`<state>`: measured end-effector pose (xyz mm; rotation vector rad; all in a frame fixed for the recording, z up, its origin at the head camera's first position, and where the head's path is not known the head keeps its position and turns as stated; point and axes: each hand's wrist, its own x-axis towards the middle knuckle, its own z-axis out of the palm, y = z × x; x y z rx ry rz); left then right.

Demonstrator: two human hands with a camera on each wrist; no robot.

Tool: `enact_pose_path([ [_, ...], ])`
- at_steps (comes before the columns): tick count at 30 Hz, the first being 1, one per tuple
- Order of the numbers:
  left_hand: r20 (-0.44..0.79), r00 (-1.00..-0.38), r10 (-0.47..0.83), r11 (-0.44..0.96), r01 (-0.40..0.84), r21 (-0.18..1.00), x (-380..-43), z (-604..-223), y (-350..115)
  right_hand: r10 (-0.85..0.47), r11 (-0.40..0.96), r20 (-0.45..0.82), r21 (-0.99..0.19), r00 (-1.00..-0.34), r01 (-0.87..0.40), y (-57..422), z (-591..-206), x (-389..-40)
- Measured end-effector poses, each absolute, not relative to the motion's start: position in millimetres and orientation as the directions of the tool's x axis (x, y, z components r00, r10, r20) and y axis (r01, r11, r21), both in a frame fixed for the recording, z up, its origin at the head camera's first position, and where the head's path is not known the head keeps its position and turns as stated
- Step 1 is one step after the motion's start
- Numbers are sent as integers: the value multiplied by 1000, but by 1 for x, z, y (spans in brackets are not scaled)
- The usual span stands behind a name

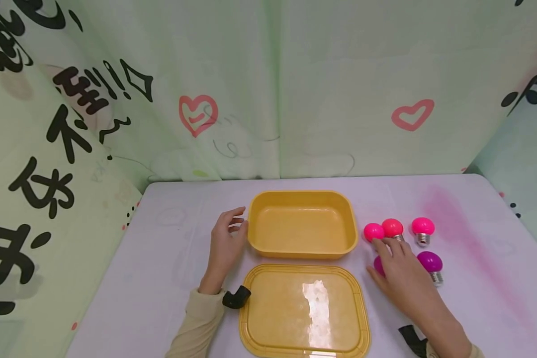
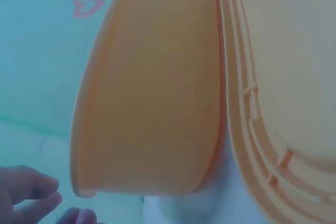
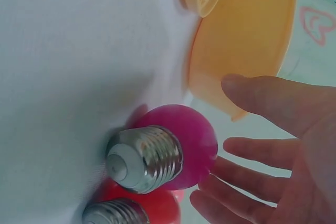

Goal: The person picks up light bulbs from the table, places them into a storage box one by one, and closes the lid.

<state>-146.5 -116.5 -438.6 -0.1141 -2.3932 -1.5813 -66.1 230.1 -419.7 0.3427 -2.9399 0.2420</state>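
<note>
My right hand [image 1: 402,278] reaches over a group of light bulbs, its fingers extended. Beneath it lies a purple bulb [image 1: 378,265], partly covered; in the right wrist view this bulb [image 3: 191,145] shows its metal screw base, with the fingers spread beside it, not gripping. Around the hand lie a pink bulb [image 1: 373,231], a red bulb [image 1: 392,227], another pink bulb [image 1: 422,226] and a second purple bulb [image 1: 430,261]. Beside the left end of a yellow plastic box [image 1: 302,250] is my left hand [image 1: 225,243], fingers loosely bent and holding nothing.
In front of the box lies its yellow lid [image 1: 277,308], flat on the white table [image 1: 170,278]. Light green curtains [image 1: 340,79] with hearts and black writing hang behind and along both sides of the table.
</note>
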Motion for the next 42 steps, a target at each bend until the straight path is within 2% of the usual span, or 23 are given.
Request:
enact_pose_path([
  [8, 120, -982, -146, 379, 57, 924, -153, -443, -119, -176, 966, 112, -169, -978, -193, 231, -419, -66],
  [20, -63, -991, -116, 164, -82, 983, -158, -449, -125, -196, 966, 84, -152, -977, -207, 233, -421, -65],
  [31, -133, -989, -67, 9, -134, 991, -160, -451, -129, -217, 961, 113, -152, -970, -233, 233, -419, -66],
  [36, -139, -988, -63, -3, -139, 990, -159, -450, -129, -227, 957, 108, -161, -968, -242, 235, -419, -66],
  [42, -147, -987, -69, -5, -147, 989, -158, -450, -128, -242, 944, 159, -189, -957, -270, 235, -417, -68],
])
